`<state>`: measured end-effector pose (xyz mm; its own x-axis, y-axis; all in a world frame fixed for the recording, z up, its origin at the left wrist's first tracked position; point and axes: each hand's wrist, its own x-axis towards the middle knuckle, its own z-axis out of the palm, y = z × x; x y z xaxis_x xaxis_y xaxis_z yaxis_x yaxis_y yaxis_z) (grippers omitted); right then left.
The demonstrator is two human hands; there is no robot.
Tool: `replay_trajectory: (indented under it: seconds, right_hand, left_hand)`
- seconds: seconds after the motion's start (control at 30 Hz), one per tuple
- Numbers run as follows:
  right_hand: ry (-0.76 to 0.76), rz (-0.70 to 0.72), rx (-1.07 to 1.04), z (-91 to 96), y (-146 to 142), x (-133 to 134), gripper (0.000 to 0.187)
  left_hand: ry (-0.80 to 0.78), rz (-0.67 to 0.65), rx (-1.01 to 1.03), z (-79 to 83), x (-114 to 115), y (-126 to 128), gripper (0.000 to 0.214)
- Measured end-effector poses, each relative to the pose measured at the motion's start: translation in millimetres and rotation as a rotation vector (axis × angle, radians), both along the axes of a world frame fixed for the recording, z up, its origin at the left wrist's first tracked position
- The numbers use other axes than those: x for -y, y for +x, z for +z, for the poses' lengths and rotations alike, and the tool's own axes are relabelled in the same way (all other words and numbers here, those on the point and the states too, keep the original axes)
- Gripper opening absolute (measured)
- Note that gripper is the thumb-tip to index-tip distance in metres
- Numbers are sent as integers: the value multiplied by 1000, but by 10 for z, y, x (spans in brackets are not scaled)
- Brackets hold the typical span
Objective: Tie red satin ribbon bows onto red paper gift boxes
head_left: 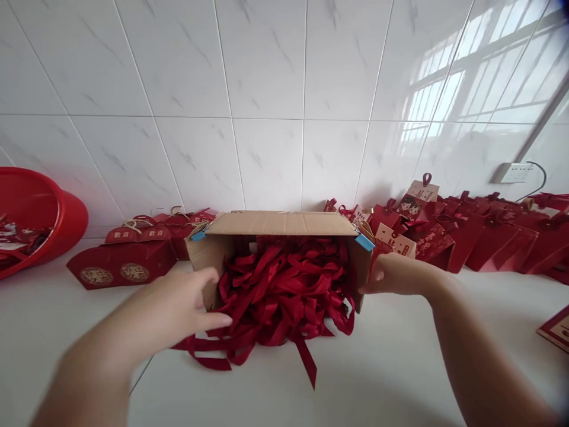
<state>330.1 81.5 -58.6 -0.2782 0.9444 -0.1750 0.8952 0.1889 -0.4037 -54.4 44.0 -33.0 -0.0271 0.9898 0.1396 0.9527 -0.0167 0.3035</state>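
Note:
A cardboard box point(280, 222) lies on its side on the white table, its mouth facing me. Dark red ribbons point(284, 284) fill it in a tangled heap, and several ends spill over its front onto the table. My left hand point(189, 302), a little blurred, is at the box's left wall with thumb and fingers spread apart, the thumb over the ribbons. At the right wall, my right hand point(386, 276) grips the edge of the box; part of its fingers is hidden. Blue tape pieces point(365, 242) stick to the upper corners.
Red gift boxes point(128, 255) with rope handles stand to the left, near a red plastic basin point(66, 219) holding red items. Many red paper gift bags point(484, 237) line the right side along the tiled wall point(267, 160). A power socket point(513, 172) is at far right.

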Motion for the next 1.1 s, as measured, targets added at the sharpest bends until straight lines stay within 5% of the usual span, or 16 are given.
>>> replay_trajectory:
  seconds: [0.1,0.23,0.4,0.5,0.67,0.8,0.93,1.03,1.1]
  right_hand:
    - [-84,82,-82,-86,-20,-71,15]
    - [-246,-43,-64,-171,-73,-136,22]
    - [-374,-44,-119,-197,-125,-155,23]
    - [-378,-35,-173,-180,-127,-164,24]
    - [-368,-37,-242,-121,-128,-201,25]
    - [-189,-110,-293,-112,-140,-246,27]
    - [240,-332,-300,-163,-135,-332,38]
    - [453,-429,-289,-191,-125,-385,35]
    - [499,-412,-290,-204,-126,-400,31]
  left_hand:
    - [-247,-32,-246,-182,-46,434,69]
    - [-432,-43,-214,-527,-200,819,90]
    - [-406,-21,-187,-806,-343,948,63]
    - [-377,-90,-123,-788,-402,904,17]
    - [-293,-226,103,-654,-559,740,6]
    - [-144,-202,314,-594,-671,689,38]
    - [12,-156,682,-494,-689,684,77]
    - [306,-149,885,-352,-646,614,84]
    - [456,-158,792,-253,-606,537,71]
